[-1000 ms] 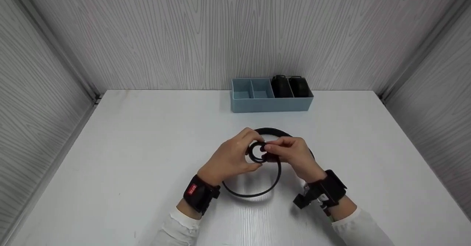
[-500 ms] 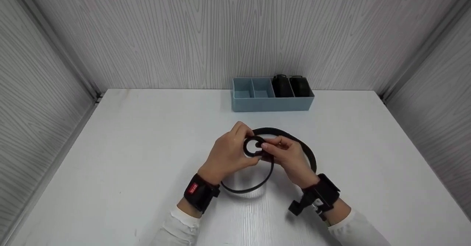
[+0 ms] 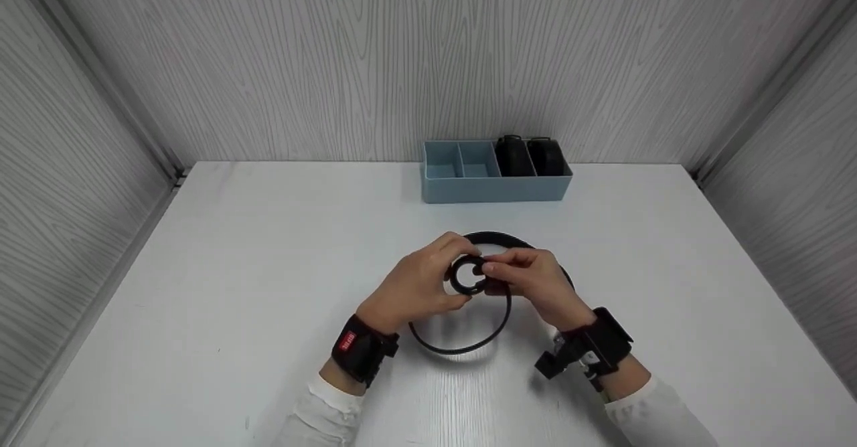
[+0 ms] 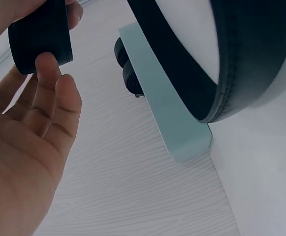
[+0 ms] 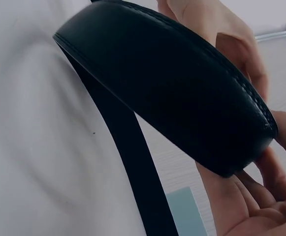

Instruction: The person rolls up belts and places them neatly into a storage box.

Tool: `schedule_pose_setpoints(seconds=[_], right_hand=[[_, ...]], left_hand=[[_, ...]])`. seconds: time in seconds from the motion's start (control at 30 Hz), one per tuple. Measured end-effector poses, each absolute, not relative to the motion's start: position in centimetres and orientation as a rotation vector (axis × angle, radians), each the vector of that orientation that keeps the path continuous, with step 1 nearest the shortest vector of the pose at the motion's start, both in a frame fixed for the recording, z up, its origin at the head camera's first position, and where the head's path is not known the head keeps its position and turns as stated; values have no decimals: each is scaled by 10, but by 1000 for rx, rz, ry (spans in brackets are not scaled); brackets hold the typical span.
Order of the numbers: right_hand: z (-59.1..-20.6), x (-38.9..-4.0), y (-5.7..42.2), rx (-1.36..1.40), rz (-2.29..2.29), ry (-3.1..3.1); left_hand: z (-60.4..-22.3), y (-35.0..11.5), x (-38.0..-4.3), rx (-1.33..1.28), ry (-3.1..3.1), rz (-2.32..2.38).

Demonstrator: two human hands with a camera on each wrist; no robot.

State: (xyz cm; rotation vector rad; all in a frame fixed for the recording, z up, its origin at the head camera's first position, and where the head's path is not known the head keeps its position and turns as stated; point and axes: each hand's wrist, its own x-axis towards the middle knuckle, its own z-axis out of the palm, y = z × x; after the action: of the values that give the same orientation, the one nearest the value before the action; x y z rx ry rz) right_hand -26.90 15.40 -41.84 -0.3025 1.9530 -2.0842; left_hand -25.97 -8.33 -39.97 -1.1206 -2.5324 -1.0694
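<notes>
A black leather belt (image 3: 457,350) with stitched edges is partly wound into a small coil (image 3: 456,278), held between both hands over the white table. My left hand (image 3: 416,285) grips the coil from the left, its fingers and thumb curved around the rim. At the coil's right side, my right hand (image 3: 539,285) pinches the belt between thumb and fingers. The unwound part loops below and behind the hands. In the left wrist view the coil (image 4: 39,39) sits in the fingertips. A broad belt strip (image 5: 167,83) crosses the right wrist view, partly covering the hands.
Behind the hands stands a blue-grey divided box (image 3: 492,191) near the back wall. Two rolled black belts, one (image 3: 513,157) beside the other (image 3: 547,158), fill its right compartments. Grey wood-grain walls enclose the white tabletop (image 3: 268,246) at the back and sides.
Both hands shifted slightly left and up with the coil, then came back right and down. The loose belt loop swung along with them. The box stayed put.
</notes>
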Motion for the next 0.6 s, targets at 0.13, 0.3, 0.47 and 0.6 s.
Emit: schedule_pose_setpoints(seconds=[0.13,0.3,0.47,0.6], right_hand=[[-418,-267,152,-315,-2104,1948],[-420,-264,143,-274,-2219,1893],[-422,-261,138,-250,-2267,1866],[-424,-260,139,-267,-2244,1889]], left_hand=[[-401,-81,-259,-1083,-2516,-1004],[-403,-80,-260,-1014,-2480,-918],[-406,-79,-261,-924,-2475,-853],[-408,-76,-261,-888,-2489,-788]])
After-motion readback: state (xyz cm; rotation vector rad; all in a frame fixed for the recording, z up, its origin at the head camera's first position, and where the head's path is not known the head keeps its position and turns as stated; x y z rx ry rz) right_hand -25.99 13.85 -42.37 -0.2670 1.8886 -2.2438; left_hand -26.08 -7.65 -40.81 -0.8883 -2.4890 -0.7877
